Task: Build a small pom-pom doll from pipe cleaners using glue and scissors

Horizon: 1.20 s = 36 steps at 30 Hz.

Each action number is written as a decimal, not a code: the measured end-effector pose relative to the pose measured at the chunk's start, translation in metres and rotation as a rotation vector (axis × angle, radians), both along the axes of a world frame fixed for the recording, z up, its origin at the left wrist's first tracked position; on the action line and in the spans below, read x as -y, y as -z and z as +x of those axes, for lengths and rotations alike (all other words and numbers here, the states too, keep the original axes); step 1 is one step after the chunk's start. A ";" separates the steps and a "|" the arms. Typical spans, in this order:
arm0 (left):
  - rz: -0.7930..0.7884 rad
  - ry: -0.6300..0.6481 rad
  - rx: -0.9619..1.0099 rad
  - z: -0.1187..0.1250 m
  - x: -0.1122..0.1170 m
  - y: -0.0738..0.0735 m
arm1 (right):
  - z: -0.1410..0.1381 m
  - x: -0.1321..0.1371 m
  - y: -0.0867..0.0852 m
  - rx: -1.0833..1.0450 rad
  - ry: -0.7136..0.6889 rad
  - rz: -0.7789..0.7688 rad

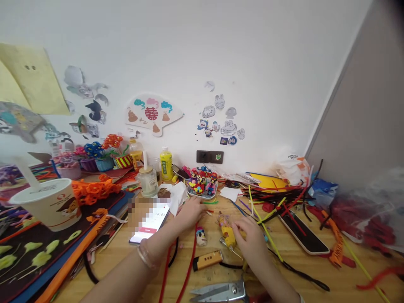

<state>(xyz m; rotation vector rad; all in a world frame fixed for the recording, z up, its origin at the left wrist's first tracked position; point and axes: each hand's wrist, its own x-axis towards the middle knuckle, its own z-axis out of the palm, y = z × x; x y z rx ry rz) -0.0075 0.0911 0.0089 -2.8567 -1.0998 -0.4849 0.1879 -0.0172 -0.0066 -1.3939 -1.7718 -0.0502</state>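
Note:
My left hand [188, 213] reaches forward over the wooden desk [315, 273], fingers curled near the edge of a white tissue [178, 194] and a small tray of colourful figures [202, 185]; what it pinches, if anything, is hidden. A bracelet sits on that wrist. My right hand [251, 240] is closed around a yellow pipe-cleaner figure [227, 233]. A small white figure [201, 237] lies between the hands. A phone [151, 223] with a lit screen lies left of my left hand.
Scissors [221, 291] and a yellow-black lighter [207, 260] lie near the front edge. A heap of pipe cleaners [277, 198] and a second phone [303, 235] are right. A paper cup [50, 204], glass jar [148, 181] and yellow bottle [166, 165] stand left and back.

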 end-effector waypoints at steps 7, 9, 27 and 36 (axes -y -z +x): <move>-0.035 0.023 -0.049 0.017 -0.014 0.005 | 0.024 -0.002 -0.018 -0.258 0.063 0.053; -0.042 0.028 -0.029 0.017 -0.016 0.006 | 0.040 -0.004 -0.024 -0.433 0.118 0.072; -0.015 -0.248 1.052 0.018 -0.030 -0.040 | 0.105 -0.005 -0.035 -0.889 0.270 0.174; -0.046 0.039 0.880 0.039 0.030 -0.073 | 0.019 -0.012 -0.077 -0.712 -0.352 -0.128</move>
